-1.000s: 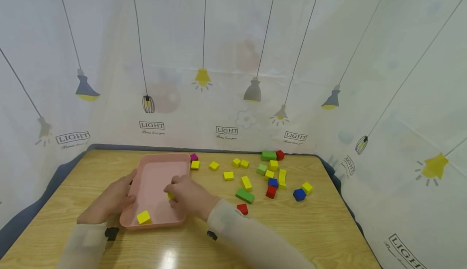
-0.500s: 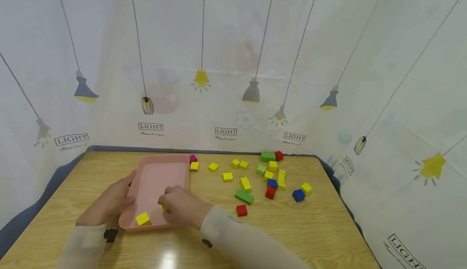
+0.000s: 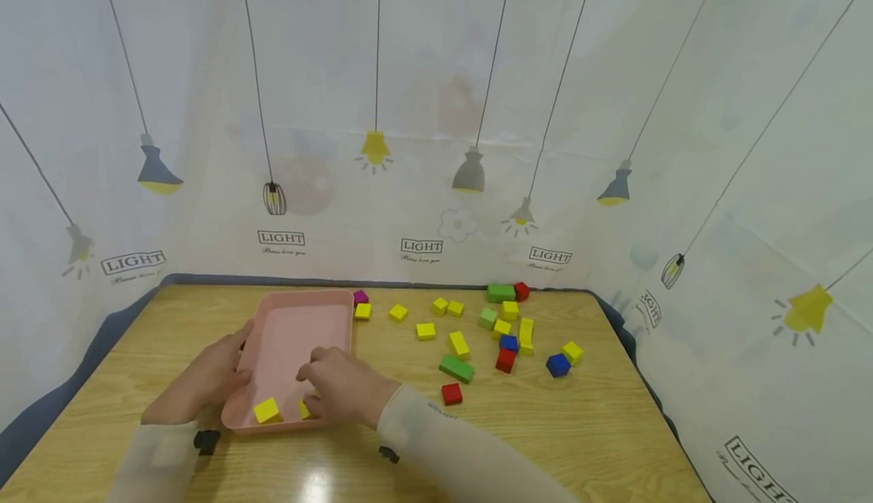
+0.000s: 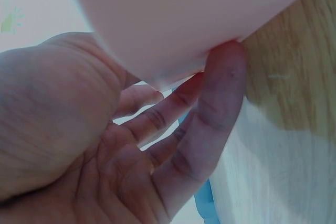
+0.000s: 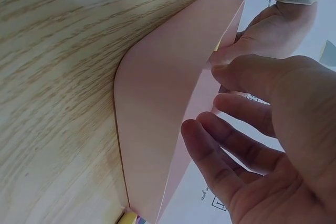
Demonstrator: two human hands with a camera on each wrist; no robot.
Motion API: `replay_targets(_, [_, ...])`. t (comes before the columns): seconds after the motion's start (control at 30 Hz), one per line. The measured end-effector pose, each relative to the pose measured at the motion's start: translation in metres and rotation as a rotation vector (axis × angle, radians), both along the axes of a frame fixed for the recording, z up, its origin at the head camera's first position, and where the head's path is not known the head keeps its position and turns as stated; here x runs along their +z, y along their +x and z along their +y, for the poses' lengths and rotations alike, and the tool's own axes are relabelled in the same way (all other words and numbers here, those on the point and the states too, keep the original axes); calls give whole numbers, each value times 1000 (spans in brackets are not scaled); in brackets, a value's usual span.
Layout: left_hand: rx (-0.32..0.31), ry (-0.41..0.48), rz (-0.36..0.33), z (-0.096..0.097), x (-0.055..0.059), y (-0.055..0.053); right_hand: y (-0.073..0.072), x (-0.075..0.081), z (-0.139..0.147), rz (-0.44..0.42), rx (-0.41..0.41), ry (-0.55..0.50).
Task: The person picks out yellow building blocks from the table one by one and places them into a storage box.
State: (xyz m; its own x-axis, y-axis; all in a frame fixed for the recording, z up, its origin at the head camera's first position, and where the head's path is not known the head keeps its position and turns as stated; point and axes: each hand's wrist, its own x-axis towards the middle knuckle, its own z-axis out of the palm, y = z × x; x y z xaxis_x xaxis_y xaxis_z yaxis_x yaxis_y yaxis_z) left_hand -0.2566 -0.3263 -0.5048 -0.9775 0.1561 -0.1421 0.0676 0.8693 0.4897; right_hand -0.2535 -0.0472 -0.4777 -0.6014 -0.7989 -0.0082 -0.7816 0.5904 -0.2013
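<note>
A shallow pink tray (image 3: pixel 293 340) lies on the wooden table, in front of the person and to the left. The left hand (image 3: pixel 204 378) holds its left side, thumb over the rim; in the left wrist view the fingers (image 4: pixel 226 77) curl under the pink edge. Inside the tray's near end sit two yellow blocks: one (image 3: pixel 267 410) in full view, the other (image 3: pixel 304 410) partly hidden behind the right hand (image 3: pixel 344 389). That hand hovers over the tray's near right part. Its thumb and fingers stand apart in the right wrist view, with nothing between them.
Right of the tray, several yellow blocks (image 3: pixel 426 331) lie scattered. Among them are green blocks (image 3: pixel 457 368), red blocks (image 3: pixel 452 394) and blue blocks (image 3: pixel 558 365). A purple block (image 3: pixel 361 298) touches or nearly touches the tray's far right corner. A printed curtain (image 3: pixel 355 109) surrounds the table.
The right hand has shifted left and toward the near end of the tray with a yellow block, then let it go there. The left hand keeps its hold on the tray.
</note>
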Motion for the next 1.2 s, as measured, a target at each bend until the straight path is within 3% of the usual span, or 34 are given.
replay_targets(0.43, [-14, -14, 29, -1, 0, 0, -8, -4, 12, -25, -166, -24])
replay_targets(0.63, [-6, -6, 11, -1, 0, 0, -24, -8, 22, 22, -248, -54])
replay_targets(0.97, [-24, -29, 53, -2, -1, 0, -56, -16, 36, 113, -413, -60])
replay_targets(1.2, [-10, -20, 37, -2, -2, -1, -73, -22, 40, 50, -469, -99])
